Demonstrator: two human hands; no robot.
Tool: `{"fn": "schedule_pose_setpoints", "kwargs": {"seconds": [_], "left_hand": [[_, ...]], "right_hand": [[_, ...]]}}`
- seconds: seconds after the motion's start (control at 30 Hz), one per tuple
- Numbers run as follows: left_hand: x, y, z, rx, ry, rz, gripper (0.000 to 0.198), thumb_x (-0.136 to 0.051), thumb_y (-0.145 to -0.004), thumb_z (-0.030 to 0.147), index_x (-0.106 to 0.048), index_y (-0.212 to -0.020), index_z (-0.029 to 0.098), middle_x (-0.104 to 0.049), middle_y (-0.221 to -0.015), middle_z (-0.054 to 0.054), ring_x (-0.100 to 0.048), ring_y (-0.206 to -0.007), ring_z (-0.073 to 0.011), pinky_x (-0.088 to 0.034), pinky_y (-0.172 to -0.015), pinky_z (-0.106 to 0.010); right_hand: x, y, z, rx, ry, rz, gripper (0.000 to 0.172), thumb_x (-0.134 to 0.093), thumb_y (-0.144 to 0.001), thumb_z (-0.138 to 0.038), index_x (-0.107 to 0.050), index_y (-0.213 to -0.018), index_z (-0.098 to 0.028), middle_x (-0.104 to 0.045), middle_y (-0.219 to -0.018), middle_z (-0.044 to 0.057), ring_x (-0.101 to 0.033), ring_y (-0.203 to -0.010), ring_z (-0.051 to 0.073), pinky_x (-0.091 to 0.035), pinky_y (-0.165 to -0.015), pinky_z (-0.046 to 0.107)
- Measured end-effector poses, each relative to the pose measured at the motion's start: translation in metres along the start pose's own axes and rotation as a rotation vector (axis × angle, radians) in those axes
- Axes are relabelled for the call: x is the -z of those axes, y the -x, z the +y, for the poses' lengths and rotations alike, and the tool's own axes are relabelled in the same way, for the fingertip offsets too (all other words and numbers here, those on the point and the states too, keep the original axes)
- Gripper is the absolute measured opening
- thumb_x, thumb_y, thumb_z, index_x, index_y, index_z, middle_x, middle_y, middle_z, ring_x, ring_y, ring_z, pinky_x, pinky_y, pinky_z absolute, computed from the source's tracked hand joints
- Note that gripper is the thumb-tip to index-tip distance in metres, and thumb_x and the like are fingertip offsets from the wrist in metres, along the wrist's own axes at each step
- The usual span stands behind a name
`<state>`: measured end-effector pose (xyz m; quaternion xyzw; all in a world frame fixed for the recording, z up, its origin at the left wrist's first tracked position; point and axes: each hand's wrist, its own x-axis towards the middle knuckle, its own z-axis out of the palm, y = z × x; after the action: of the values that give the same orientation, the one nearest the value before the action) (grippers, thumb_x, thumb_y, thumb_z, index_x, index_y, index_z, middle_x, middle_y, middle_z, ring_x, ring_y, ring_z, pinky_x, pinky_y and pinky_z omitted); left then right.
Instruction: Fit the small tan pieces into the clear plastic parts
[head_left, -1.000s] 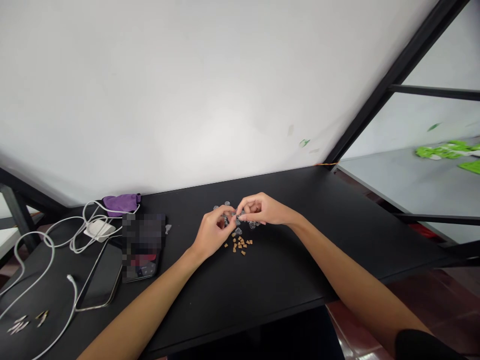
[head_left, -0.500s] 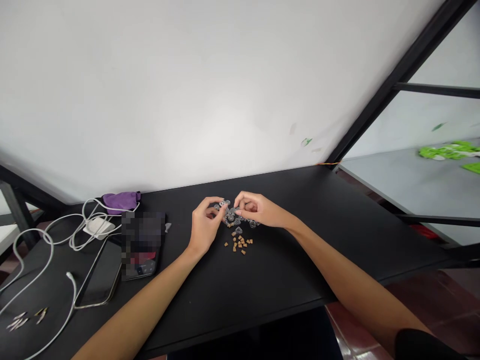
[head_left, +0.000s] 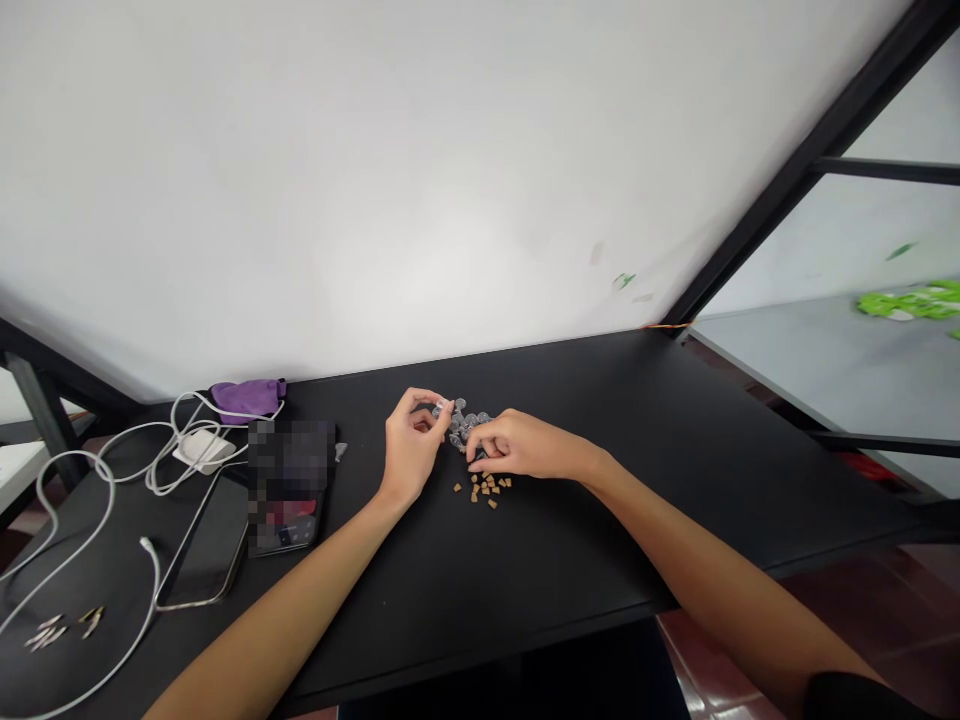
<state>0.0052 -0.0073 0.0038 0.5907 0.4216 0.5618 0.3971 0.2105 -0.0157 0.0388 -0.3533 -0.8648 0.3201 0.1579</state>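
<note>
My left hand [head_left: 411,445] is closed in a pinch on a small clear bottle [head_left: 442,404], held just left of a pile of similar clear bottles [head_left: 459,422]. My right hand [head_left: 517,445] reaches over the near right side of that pile and hides part of it. Its thumb and forefinger are bent together at the near edge; what lies between the tips is too small to make out. Several tiny tan corks [head_left: 486,485] lie loose on the table just below my right fingertips.
On the left of the black table [head_left: 465,600] are a phone [head_left: 206,545], a blurred-out dark device [head_left: 289,500], white cables with a charger [head_left: 202,450] and a purple pouch [head_left: 247,398]. Small metallic pieces [head_left: 49,632] lie near left. A white wall [head_left: 450,200] rises behind.
My right hand has moved down toward me, from the far side of the clear pile to its near edge by the corks. My left hand keeps its pinch. The view has shifted slightly.
</note>
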Motion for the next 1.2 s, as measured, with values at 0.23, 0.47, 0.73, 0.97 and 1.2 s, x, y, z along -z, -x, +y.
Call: {"fn": "schedule_pose_setpoints", "kwargs": {"seconds": [0.23,0.47,0.73,0.97,1.2], "left_hand": [[0.0,0.0,0.0,0.01,-0.004,0.0,0.026,-0.075,-0.089,0.039,-0.059,-0.092,0.018,-0.067,-0.093,-0.002,-0.056,-0.055,-0.0063,-0.043,-0.05,-0.019],[-0.001,0.001,0.002,-0.001,-0.026,-0.023,0.026,-0.076,-0.088,0.039,-0.062,-0.094,0.019,-0.065,-0.09,-0.001,-0.055,-0.055,-0.0057,-0.043,-0.051,-0.019],[-0.001,0.005,0.0,-0.041,-0.095,-0.101,0.023,-0.074,-0.089,0.039,-0.067,-0.098,0.019,-0.066,-0.078,0.0,-0.052,-0.054,-0.0072,-0.041,-0.051,-0.02],[-0.002,0.006,0.0,-0.073,-0.102,-0.116,0.024,-0.075,-0.089,0.041,-0.069,-0.095,0.019,-0.065,-0.076,0.0,-0.052,-0.054,-0.0081,-0.041,-0.05,-0.02],[-0.001,0.007,-0.005,-0.157,-0.133,-0.136,0.024,-0.077,-0.088,0.038,-0.064,-0.093,0.019,-0.06,-0.077,0.002,-0.048,-0.056,-0.007,-0.04,-0.053,-0.02]], "right_hand": [[0.002,0.001,0.0,0.017,-0.038,-0.099,0.017,-0.072,-0.092,-0.034,-0.079,-0.09,-0.019,-0.048,-0.052,-0.008,-0.043,-0.046,0.008,-0.032,-0.055,0.023],[0.0,0.001,-0.003,-0.008,-0.236,0.174,0.018,-0.071,-0.09,-0.035,-0.075,-0.088,-0.018,-0.067,-0.073,0.001,-0.056,-0.061,0.012,-0.043,-0.057,0.024],[-0.001,-0.008,0.005,0.07,-0.343,0.569,0.022,-0.074,-0.089,-0.042,-0.074,-0.092,-0.02,-0.07,-0.096,0.008,-0.066,-0.082,0.02,-0.056,-0.077,0.036],[-0.003,-0.012,0.011,0.112,-0.378,0.566,0.022,-0.077,-0.089,-0.041,-0.077,-0.096,-0.021,-0.07,-0.094,0.007,-0.066,-0.083,0.02,-0.056,-0.079,0.037],[-0.004,-0.01,0.013,0.079,-0.403,0.514,0.026,-0.079,-0.086,-0.045,-0.076,-0.09,-0.019,-0.069,-0.091,0.006,-0.065,-0.083,0.02,-0.055,-0.078,0.037]]}}
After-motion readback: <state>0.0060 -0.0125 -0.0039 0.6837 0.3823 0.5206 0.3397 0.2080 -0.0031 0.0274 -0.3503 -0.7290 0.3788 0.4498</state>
